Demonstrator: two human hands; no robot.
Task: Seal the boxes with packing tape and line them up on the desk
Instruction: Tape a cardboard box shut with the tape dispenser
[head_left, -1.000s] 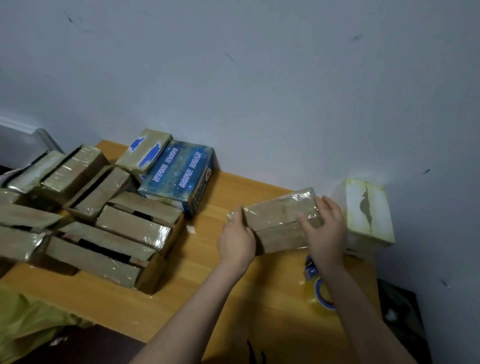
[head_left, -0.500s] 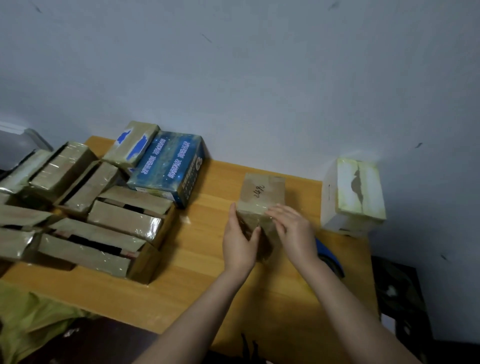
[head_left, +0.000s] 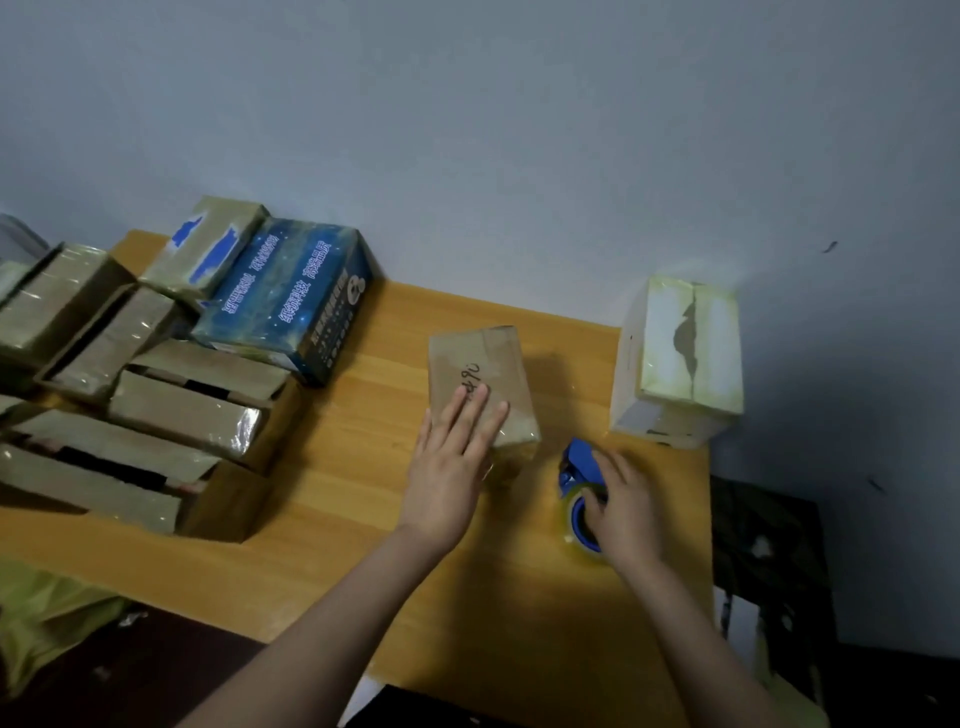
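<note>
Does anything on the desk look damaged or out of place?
Yes. The white box at the far right has a ragged dark tear down its top face. The brown boxes at the left lie heaped at differing angles, not in a line.

Packing room (desk, taped boxes).

A plain grey-blue painted wall, bearing a few small dark scuff marks, stands behind a rectangular yellow-brown wooden desk. The desk's far edge meets the wall. Lighting is dim and cool.
</note>
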